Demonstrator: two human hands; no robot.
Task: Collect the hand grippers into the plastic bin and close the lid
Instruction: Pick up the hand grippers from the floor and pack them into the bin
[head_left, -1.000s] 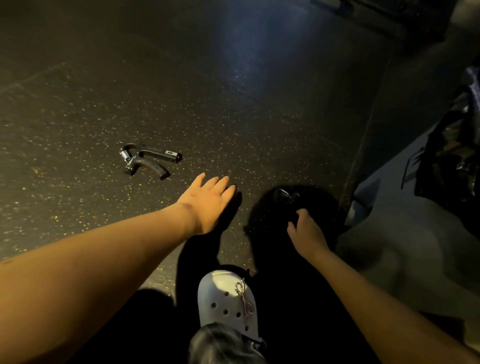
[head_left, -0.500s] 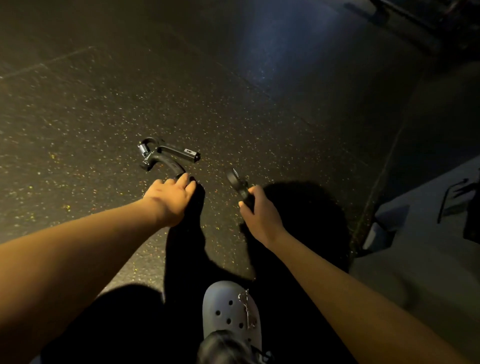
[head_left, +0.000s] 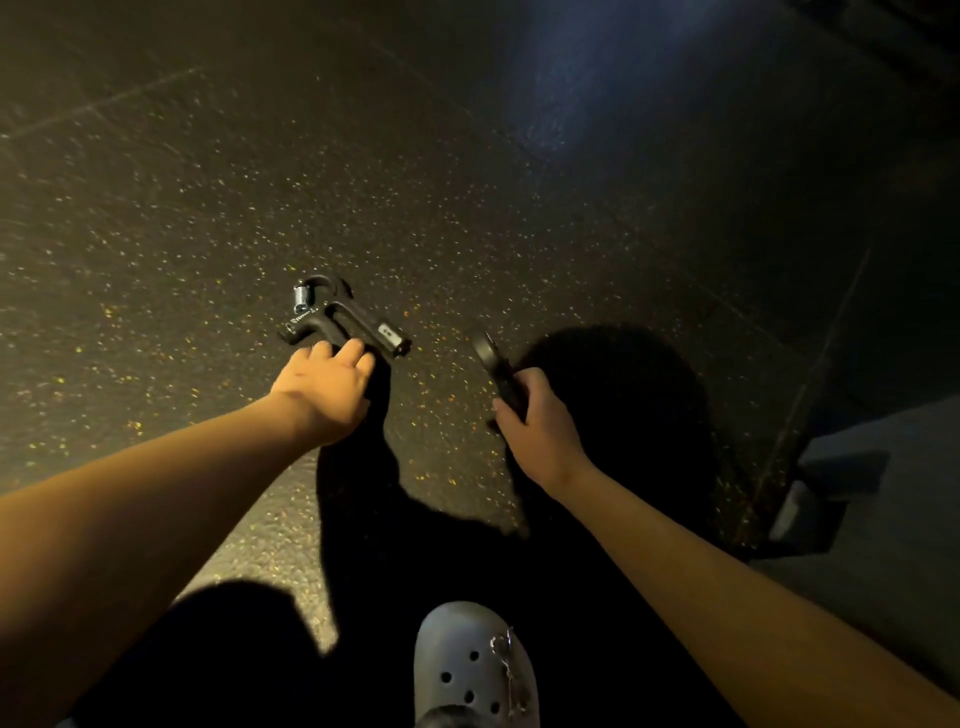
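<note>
Left hand (head_left: 322, 389) fingers curl over near handle of hand gripper (head_left: 345, 317) on floor (head_left: 519, 208), grip seemingly partial; wrap fully before lifting. Right hand (head_left: 540, 423) clenches second gripper (head_left: 496, 366), raised. Bin not visible.

Black gripper (head_left: 343, 317) and second gripper (head_left: 496, 364) on a speckled black floor (head_left: 467, 182)

The floor is black, scattered all over with fine flecks of yellow, orange and pale white, crossed by thin lighter seam lines, with a bluish sheen at its far side. The gripper is matte black with a silver spring (head_left: 304, 299) and a small white patch on one handle. The second gripper is plain black. The clog (head_left: 467, 654) is pale grey, dotted with round dark holes, and has a silver chain (head_left: 506, 660) on it. The ledge (head_left: 883, 519) at the right is dull blue-grey.
</note>
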